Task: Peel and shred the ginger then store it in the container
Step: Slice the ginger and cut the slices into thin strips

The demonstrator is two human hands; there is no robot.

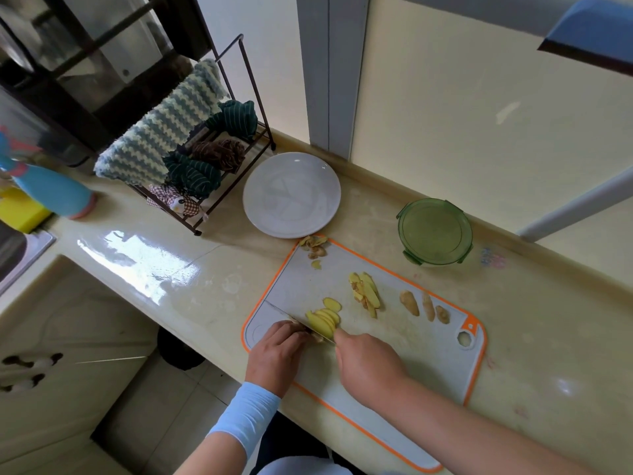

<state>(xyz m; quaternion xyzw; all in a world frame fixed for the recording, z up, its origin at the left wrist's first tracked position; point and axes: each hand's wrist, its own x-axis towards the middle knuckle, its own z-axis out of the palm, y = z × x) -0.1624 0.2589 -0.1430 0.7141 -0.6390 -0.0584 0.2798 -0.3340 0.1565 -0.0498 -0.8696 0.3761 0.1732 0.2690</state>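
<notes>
Left hand (277,351) fingers curled, pinning ginger stub (309,332) under fingertips. Right hand (366,365) gripping knife (291,318); slices (324,321) fanned just beyond its knuckles. Advise: tuck left fingertips, keep cuts thin and even. Container (435,231) well beyond fingers.

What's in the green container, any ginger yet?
Empty: no ginger shows inside the green container; the slices all lie on the cutting board. Lid on or off: cannot tell.
</notes>
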